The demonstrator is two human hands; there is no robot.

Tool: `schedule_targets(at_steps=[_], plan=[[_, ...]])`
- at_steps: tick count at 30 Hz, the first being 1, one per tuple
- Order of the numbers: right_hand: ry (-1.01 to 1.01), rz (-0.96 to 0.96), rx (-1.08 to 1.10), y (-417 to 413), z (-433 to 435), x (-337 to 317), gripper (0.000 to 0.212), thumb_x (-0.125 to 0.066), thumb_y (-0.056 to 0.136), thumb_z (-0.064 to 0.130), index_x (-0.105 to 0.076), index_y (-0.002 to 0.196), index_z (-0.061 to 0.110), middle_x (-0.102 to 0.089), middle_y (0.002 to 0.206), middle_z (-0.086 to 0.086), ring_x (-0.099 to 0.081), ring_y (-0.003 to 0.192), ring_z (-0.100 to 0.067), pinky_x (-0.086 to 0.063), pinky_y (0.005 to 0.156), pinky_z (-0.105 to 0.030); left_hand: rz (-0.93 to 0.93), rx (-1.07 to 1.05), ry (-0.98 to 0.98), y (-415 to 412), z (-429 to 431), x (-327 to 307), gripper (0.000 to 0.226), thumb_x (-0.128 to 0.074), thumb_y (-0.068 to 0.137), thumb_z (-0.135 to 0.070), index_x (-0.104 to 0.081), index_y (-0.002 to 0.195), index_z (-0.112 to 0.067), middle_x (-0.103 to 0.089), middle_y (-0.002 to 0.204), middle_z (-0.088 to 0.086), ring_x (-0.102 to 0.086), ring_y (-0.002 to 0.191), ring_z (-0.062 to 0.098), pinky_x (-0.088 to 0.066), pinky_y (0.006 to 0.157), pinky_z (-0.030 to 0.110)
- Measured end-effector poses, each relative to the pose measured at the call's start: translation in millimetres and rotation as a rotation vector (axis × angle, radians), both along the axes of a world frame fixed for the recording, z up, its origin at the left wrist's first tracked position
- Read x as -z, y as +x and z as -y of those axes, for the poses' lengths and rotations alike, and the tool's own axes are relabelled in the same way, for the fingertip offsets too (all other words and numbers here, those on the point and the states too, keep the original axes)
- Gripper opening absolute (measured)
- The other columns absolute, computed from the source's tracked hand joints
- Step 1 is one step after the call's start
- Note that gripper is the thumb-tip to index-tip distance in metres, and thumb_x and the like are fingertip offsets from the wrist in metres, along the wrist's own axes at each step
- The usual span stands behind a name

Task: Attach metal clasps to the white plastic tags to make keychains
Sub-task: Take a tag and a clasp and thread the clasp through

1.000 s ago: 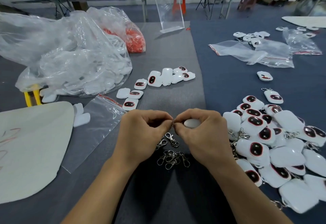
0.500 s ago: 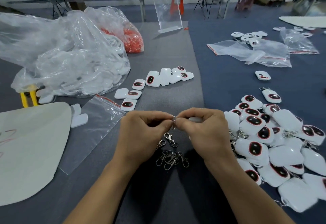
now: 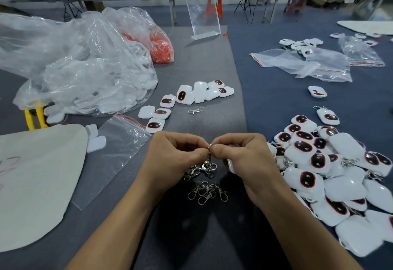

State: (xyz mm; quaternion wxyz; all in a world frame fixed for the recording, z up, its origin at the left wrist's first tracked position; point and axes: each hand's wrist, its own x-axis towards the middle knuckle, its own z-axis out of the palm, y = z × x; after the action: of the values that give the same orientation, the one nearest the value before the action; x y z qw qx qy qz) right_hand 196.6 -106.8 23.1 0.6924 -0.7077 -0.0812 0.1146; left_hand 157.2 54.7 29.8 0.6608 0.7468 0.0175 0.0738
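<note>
My left hand [image 3: 176,159] and my right hand [image 3: 244,159] meet fingertip to fingertip over the grey mat. Between them they pinch the ring of a metal clasp [image 3: 209,152], whose hook hangs down. A white plastic tag [image 3: 230,166] sits inside my right hand, mostly hidden by the fingers. Below the hands lies a small heap of loose clasps [image 3: 207,192]. One single clasp [image 3: 194,111] lies farther back. A row of bare white tags [image 3: 200,93] lies behind it. A large pile of tags with clasps [image 3: 331,167] fills the right side.
A big clear bag of white tags [image 3: 85,74] and a bag of red parts [image 3: 160,49] stand at the back left. A flat zip bag [image 3: 119,142] and a white foam sheet [image 3: 36,180] lie at left. More bags [image 3: 308,65] and an acrylic stand [image 3: 203,14] sit behind.
The white tag has slid deeper into my right hand and the clasp's ring now shows between the fingertips. A single clasp now shows on the mat behind the hands.
</note>
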Motion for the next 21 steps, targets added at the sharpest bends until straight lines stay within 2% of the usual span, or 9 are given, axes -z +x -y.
schedule_targets(at_steps=[3, 8, 10, 13, 15, 17, 18, 21], plan=[[0.004, -0.017, -0.045, 0, 0, 0, 0.015, -0.078, 0.079, -0.001, -0.08, 0.072, 0.012, -0.07, 0.063, -0.007, -0.06, 0.057, -0.008, -0.047, 0.056, -0.018, -0.023, 0.016, 0.012, 0, -2, 0, 0.012, -0.076, 0.073, 0.001, -0.079, 0.073, -0.01, -0.069, 0.068, 0.024, -0.055, 0.061, 0.019, -0.044, 0.059, 0.03], [-0.024, -0.042, -0.078, 1, 2, 3, 0.011, -0.079, 0.077, 0.002, -0.08, 0.073, 0.012, -0.057, 0.054, -0.006, -0.042, 0.05, -0.014, -0.035, 0.047, -0.021, -0.046, 0.028, 0.037, 1, -1, 2, 0.008, -0.07, 0.064, -0.006, -0.076, 0.067, -0.008, -0.064, 0.056, 0.008, -0.051, 0.052, 0.013, -0.04, 0.05, 0.022], [-0.089, -0.001, -0.06, 1, 3, 2, 0.014, -0.078, 0.076, 0.003, -0.081, 0.072, 0.016, -0.058, 0.053, -0.001, -0.044, 0.049, -0.01, -0.035, 0.047, -0.02, -0.04, 0.005, 0.061, 1, 1, 3, 0.007, -0.068, 0.063, -0.008, -0.075, 0.066, -0.009, -0.062, 0.055, 0.006, -0.048, 0.051, 0.013, -0.036, 0.05, 0.022], [-0.264, 0.2, 0.145, 5, 12, 0, 0.02, -0.077, 0.076, 0.008, -0.082, 0.072, 0.027, -0.062, 0.051, 0.015, -0.051, 0.047, 0.0, -0.04, 0.05, -0.013, 0.003, -0.148, 0.07, 3, 2, 4, 0.007, -0.072, 0.066, -0.005, -0.074, 0.064, -0.011, -0.061, 0.052, -0.001, -0.046, 0.046, 0.009, -0.034, 0.046, 0.017], [-0.458, 0.372, 0.29, 8, 23, -3, 0.019, -0.077, 0.077, 0.011, -0.082, 0.078, 0.029, -0.069, 0.061, 0.019, -0.063, 0.061, 0.0, -0.047, 0.061, -0.012, 0.05, -0.283, 0.145, 5, 0, 5, 0.016, -0.072, 0.07, 0.0, -0.074, 0.062, -0.015, -0.058, 0.047, -0.008, -0.043, 0.042, 0.002, -0.033, 0.042, 0.014], [-0.705, 0.444, 0.32, 10, 35, -8, 0.02, -0.075, 0.079, 0.013, -0.082, 0.087, 0.029, -0.076, 0.078, 0.015, -0.069, 0.077, -0.007, -0.05, 0.078, -0.019, 0.092, -0.401, 0.27, 6, -3, 5, 0.017, -0.072, 0.07, -0.007, -0.073, 0.06, -0.02, -0.052, 0.042, -0.013, -0.039, 0.039, -0.002, -0.03, 0.042, 0.011], [-0.814, 0.433, 0.312, 11, 40, -10, 0.02, -0.073, 0.08, 0.013, -0.082, 0.089, 0.029, -0.078, 0.085, 0.01, -0.071, 0.084, -0.015, -0.049, 0.08, -0.022, 0.109, -0.456, 0.331, 6, -4, 5, 0.014, -0.072, 0.068, -0.013, -0.072, 0.059, -0.023, -0.049, 0.041, -0.014, -0.039, 0.039, -0.001, -0.029, 0.042, 0.01], [-0.974, 0.398, 0.373, 15, 54, -14, 0.026, -0.068, 0.081, 0.006, -0.081, 0.093, 0.025, -0.078, 0.094, 0.0, -0.069, 0.09, -0.029, -0.045, 0.076, -0.03, 0.108, -0.598, 0.415, 7, -8, 6, 0.009, -0.067, 0.061, -0.029, -0.072, 0.066, -0.034, -0.048, 0.042, -0.014, -0.042, 0.041, 0.001, -0.031, 0.043, 0.01]])
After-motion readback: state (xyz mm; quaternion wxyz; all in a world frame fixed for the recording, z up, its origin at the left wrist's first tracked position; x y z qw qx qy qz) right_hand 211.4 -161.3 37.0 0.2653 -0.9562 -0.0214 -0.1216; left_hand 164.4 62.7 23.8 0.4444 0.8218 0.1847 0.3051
